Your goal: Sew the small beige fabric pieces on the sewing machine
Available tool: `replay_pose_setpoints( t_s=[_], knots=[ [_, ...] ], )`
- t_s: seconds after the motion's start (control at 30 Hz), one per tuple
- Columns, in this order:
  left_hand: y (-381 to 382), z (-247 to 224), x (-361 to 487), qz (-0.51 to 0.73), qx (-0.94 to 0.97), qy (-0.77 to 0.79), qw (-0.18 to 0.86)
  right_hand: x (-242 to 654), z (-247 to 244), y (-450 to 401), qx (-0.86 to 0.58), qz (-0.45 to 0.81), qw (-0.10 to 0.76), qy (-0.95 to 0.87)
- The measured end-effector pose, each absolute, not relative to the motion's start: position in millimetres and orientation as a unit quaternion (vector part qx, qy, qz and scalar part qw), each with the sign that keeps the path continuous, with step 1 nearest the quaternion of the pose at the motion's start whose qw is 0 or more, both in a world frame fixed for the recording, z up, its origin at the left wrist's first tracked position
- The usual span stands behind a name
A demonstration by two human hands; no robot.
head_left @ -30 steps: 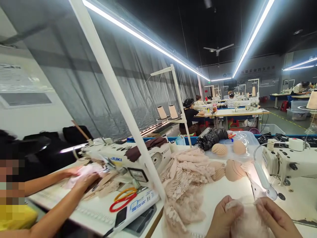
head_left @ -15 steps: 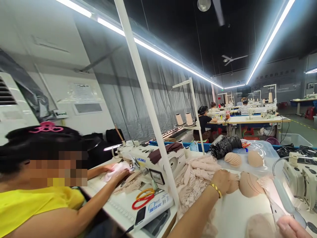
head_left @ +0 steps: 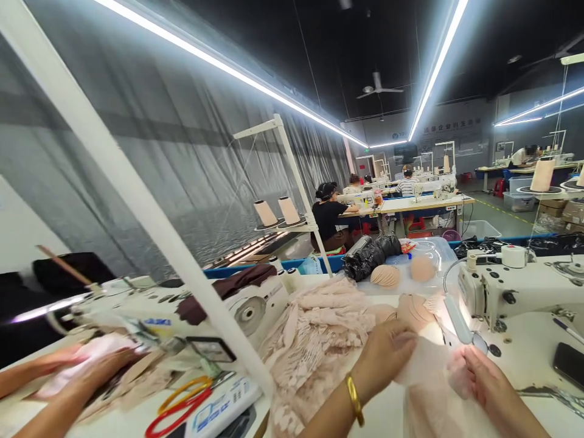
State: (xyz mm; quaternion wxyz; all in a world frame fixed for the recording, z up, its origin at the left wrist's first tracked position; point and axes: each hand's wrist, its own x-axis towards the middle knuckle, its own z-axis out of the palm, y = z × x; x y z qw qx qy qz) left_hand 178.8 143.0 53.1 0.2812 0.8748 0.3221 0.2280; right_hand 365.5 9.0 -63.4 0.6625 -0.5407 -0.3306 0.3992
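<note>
My left hand (head_left: 387, 353), with a gold bangle at the wrist, is closed in a pinch on a piece of thin, sheer pale fabric (head_left: 424, 365). The fabric spans to my right hand (head_left: 483, 374), whose thumb and fingers are also pinched on it. Its lower part hangs blurred over the white table. Just beyond my hands lie beige moulded cups (head_left: 414, 311) with pleated fabric. A heap of pale pink lace (head_left: 314, 328) spreads to the left of my left hand.
A sewing machine (head_left: 524, 286) stands at right, a phone (head_left: 570, 363) near it. At left, a co-worker's hands (head_left: 86, 365) hold pale fabric by another machine (head_left: 150, 310). A slanting white pole (head_left: 137, 201) rises between the tables. Two cups rest on a clear plastic lid (head_left: 438, 255).
The view has swung to the right. My left hand has come away from the beige cups toward my right hand, and the sheer fabric is now held between both.
</note>
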Motion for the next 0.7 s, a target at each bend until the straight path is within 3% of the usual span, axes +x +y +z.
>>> replay_pose_setpoints(
  t_s=[0.4, 0.57, 0.7],
  knots=[
    [116.3, 47.7, 193.7, 0.131, 0.894, 0.272, 0.332, 368.4, -27.1, -12.4, -0.578, 0.353, 0.573, -0.462],
    [116.4, 60.6, 198.4, -0.025, 0.860, 0.099, 0.500, 375.9, 17.6, -30.2, -0.536, 0.354, 0.444, -0.625],
    [118.3, 60.8, 203.1, -0.047, 0.776, -0.001, 0.629, 386.9, 56.4, -40.7, -0.553, 0.374, 0.327, -0.669]
  ],
)
